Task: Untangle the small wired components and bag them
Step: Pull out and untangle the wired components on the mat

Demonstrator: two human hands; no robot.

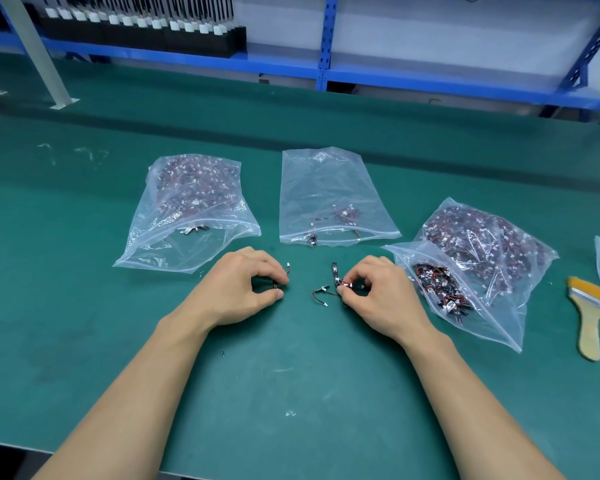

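Head camera: I am looking down at a green table. Near its middle I am pinching one small wired component between the thumb and curled fingers of my left hand, and its white plug is poking out past my fingertips. My right hand is pinching a small tangled clump of the same parts, thumb and forefinger closed on it. Thin red-and-black loose leads are trailing from it onto the table between my hands.

Just beyond my hands, toward the far edge, a nearly empty clear bag is lying with its mouth facing me. A fuller bag is lying to its left. An open bag of tangled parts is sitting toward the right edge, near a brush.

The parts are looking feather-light, with limp, thin wires that are probably snagging on each other. I am judging it safest to be gripping the plastic plugs or dark bodies and easing them apart, not tugging the leads, which could pull loose.
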